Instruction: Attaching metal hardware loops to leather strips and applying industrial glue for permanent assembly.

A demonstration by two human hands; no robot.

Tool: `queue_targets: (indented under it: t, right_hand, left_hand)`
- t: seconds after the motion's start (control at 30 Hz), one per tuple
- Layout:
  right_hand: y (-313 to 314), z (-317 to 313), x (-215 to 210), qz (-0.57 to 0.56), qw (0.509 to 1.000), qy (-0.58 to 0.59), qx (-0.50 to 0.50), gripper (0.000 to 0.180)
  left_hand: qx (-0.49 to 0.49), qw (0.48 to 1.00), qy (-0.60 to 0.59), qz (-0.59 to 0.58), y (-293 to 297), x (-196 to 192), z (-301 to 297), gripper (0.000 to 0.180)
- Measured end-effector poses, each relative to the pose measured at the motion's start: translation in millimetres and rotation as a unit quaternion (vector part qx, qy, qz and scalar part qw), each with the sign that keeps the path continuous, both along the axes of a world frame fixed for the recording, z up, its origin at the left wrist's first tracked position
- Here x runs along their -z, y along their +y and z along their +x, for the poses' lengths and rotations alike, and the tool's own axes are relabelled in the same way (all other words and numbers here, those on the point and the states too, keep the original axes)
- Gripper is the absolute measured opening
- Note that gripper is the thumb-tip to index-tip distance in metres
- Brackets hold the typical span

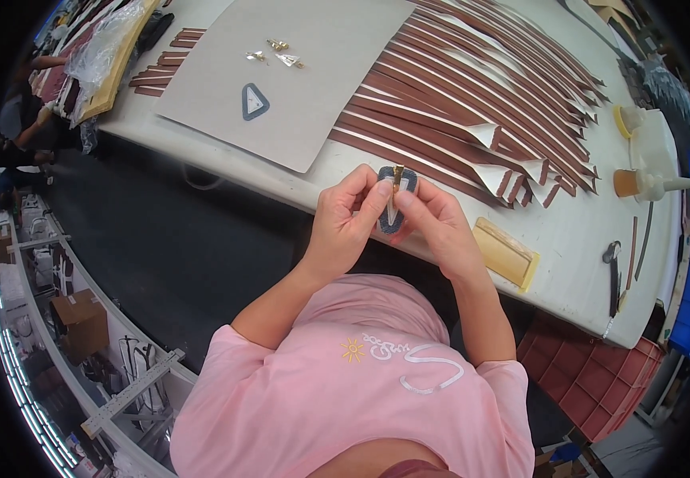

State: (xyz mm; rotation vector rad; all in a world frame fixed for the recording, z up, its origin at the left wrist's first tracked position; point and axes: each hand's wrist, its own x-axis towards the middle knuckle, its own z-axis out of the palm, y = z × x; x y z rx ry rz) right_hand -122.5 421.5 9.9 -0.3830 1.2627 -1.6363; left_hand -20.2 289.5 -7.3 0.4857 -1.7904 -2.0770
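Observation:
Just off the table's front edge, a dark blue triangular patch (410,177) with a pale inner triangle is held between my two hands. My left hand (340,223) grips its left side, the thumb pressed on its face. From the other side my right hand (444,231) pinches it, thumb also on the front. A small gold metal fitting (398,177) lies upright along the patch, near both thumb tips; how it is attached is hidden. A similar triangular patch (255,102) rests on the grey board (201,103), below several small shiny metal fittings (289,60).
Brown strips with white undersides (440,111) cover much of the white table (568,263). A yellow tray (507,253) sits by my right hand. Farther right are a glue bottle (640,183) and black-handled scissors (613,267). A red crate (588,374) stands below. Another person (30,119) is at far left.

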Motion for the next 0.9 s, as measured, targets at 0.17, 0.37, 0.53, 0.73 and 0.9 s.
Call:
queue_targets:
  t: [0.17, 0.37, 0.53, 0.73, 0.9]
  right_hand:
    - [-1, 7, -1, 0.014, 0.999, 0.034, -0.007, 0.027]
    - [9, -2, 7, -0.016, 1.000, 0.002, -0.021, 0.017]
    - [6, -4, 4, -0.008, 1.000, 0.018, 0.008, 0.018]
    - [6, -2, 9, -0.005, 0.997, 0.060, 0.058, 0.022]
    - [13, -2, 16, -0.038, 0.990, 0.089, 0.104, 0.023]
  left_hand:
    - [0.006, 1.000, -0.005, 0.001, 0, 2, 2, 0.027]
    - [0.038, 0.995, 0.006, 0.096, -3, -4, 3, 0.025]
    - [0.047, 0.993, -0.003, 0.106, -4, -7, 4, 0.026]
    - [0.038, 0.996, -0.007, 0.082, -3, -9, 3, 0.027]
    - [0.032, 0.999, -0.013, 0.041, -3, -7, 3, 0.028]
